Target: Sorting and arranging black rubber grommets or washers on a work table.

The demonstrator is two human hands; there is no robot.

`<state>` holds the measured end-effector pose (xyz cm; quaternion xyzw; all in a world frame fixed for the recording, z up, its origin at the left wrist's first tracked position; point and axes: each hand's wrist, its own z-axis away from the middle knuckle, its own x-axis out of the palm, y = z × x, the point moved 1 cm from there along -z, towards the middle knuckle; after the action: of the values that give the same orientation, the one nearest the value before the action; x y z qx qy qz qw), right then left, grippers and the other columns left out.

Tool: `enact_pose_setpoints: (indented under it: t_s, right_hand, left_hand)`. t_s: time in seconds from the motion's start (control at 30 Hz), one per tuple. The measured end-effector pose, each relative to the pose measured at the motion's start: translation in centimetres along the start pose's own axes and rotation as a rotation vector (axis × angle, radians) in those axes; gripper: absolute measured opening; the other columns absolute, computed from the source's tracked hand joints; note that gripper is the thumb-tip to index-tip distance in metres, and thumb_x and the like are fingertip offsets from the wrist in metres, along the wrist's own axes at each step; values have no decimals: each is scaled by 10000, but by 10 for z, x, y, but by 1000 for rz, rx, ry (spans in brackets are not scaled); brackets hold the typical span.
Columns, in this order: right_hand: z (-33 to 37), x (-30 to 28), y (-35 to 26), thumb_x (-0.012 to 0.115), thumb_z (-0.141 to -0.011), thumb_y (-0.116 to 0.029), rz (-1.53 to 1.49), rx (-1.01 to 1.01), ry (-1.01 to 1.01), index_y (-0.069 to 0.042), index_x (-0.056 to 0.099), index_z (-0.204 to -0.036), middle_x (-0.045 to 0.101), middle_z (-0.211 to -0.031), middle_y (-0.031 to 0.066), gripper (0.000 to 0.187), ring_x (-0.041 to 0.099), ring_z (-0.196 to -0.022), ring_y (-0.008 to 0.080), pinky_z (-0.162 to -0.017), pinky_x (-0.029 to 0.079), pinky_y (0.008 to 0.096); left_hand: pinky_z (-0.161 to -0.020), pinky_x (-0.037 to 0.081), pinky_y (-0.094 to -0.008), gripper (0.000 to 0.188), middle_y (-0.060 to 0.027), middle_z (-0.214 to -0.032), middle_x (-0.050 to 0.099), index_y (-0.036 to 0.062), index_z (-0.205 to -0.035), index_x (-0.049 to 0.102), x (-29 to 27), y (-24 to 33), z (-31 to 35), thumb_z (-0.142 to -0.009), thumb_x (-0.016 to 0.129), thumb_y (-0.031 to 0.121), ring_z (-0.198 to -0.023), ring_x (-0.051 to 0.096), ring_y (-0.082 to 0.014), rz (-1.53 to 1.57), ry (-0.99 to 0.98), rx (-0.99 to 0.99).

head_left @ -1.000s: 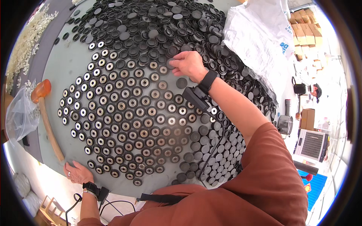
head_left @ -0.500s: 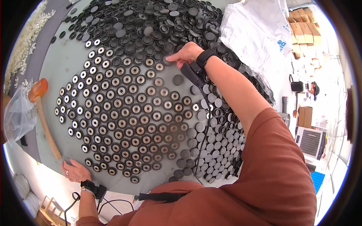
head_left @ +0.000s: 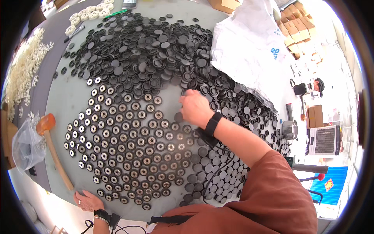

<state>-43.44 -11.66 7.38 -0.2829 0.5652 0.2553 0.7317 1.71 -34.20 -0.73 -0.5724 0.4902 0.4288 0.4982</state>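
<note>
My right hand (head_left: pixel 194 108) hangs over the table at the near edge of a heap of loose black round caps (head_left: pixel 150 50). Its fingers are curled downward, and whatever they pinch is hidden. Beside its fingertips a flat dark cap (head_left: pixel 178 117) lies alone. Left of and nearer than this hand spread staggered rows of black rings with metal bearing centres (head_left: pixel 123 137). Grey caps (head_left: pixel 221 175) lie packed together below my right wrist. My left hand (head_left: pixel 89 201) rests open, fingers spread, on the near left table edge, by the handle end of an orange-headed mallet (head_left: pixel 46 124).
A white plastic sack (head_left: pixel 249 43) lies over the heap's right side. Clear plastic bag (head_left: pixel 29 146) and small white pieces (head_left: pixel 29 70) are at the left. White rings (head_left: pixel 91 13) and a green pen (head_left: pixel 115 13) lie far back. A cable crosses the grey caps.
The view has shifted, showing more of the table's far side. My right hand has drawn back from the heap toward me, its fingers now curled. My left hand stays by the mallet handle.
</note>
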Motion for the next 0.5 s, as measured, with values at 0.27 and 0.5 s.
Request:
enact_pose_setpoints:
  t_s: [0.27, 0.5]
  right_hand:
    - [33, -1, 10, 638, -659, -207, 198, -287, -260, -81, 637, -760, 580, -866, 58, 161, 530, -903, 242, -753, 429, 382]
    - [-44, -23, 108, 552, -798, -211, -229, 358, 438, 14, 593, -948, 623, -820, 226, 274, 608, -797, 361, -734, 481, 425]
  left_hand:
    - [-948, 293, -458, 445, -28, -1335, 351, 97, -1246, 408, 8, -7, -2, -907, 377, 383, -1193, 355, -276, 7, 3, 8]
    - [-941, 299, -445, 473, -34, -1335, 336, 74, -1244, 411, 4, -5, 0, -911, 335, 401, -1169, 362, -267, -35, -26, -29]
